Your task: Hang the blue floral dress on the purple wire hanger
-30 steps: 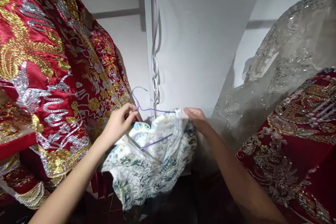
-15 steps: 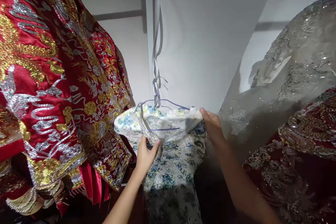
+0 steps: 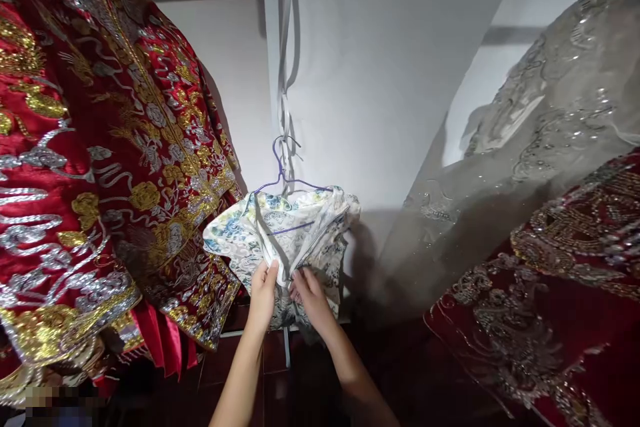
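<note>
A small white dress with blue and green flower print (image 3: 235, 230) hangs on a thin purple wire hanger (image 3: 278, 159), whose hook sits in a white cord (image 3: 285, 47) coming down the wall. My left hand (image 3: 262, 293) pinches the cloth just below the dress's neck opening. Beside it, my right hand (image 3: 310, 297) grips the same cloth, fingers closed. Both hands sit at the middle front of the dress, under the hanger.
A red robe with heavy gold and silver embroidery (image 3: 100, 167) hangs at the left, touching the dress's side. A grey sequinned veil-like gown (image 3: 540, 140) and another red beaded garment (image 3: 555, 293) hang at the right. White wall behind; dark floor below.
The dress went from bunched in both hands to hanging from the cord. My right hand moved from the dress's right shoulder to the middle front, next to my left hand.
</note>
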A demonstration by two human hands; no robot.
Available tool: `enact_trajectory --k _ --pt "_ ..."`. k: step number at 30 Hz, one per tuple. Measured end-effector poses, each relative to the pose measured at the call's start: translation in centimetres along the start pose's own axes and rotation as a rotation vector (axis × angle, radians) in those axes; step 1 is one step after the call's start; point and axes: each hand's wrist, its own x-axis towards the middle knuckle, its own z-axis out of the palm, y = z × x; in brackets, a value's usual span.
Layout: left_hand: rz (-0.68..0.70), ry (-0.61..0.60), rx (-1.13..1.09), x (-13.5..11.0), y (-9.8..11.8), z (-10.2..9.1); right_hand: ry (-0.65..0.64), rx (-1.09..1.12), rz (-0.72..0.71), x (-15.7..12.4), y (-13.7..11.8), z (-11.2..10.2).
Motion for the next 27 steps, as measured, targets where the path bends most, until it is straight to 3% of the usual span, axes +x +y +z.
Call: enact_trajectory --k 4,7,12,18,21,27 --pt "-0.083 -0.146 -0.176 -1.4 0.6 -0.9 -0.032 0.122 -0.050 0.0 0.4 1.9" --pt "-0.091 -0.180 -0.223 -2.4 0.8 -1.6 -0.055 0.300 0.047 -0.5 -0.2 1.8" --pt "0.137 -0.104 0.102 -4.1 -1.3 -2.5 -0.044 0.354 0.081 -2.2 -0.8 1.9" --pt "0.255 -0.048 0.331 -4.5 -4.8 -1.8 -0.213 0.189 0.116 -2.2 -2.4 1.0" --pt "0.312 -0.063 0.404 -4.1 -5.4 -1.2 -0.137 0.234 0.044 0.0 -5.9 0.0" --pt "0.332 -0.130 0.496 -3.9 -6.5 0.0 -0.027 0.173 -0.281 6.5 -16.9 -1.2"
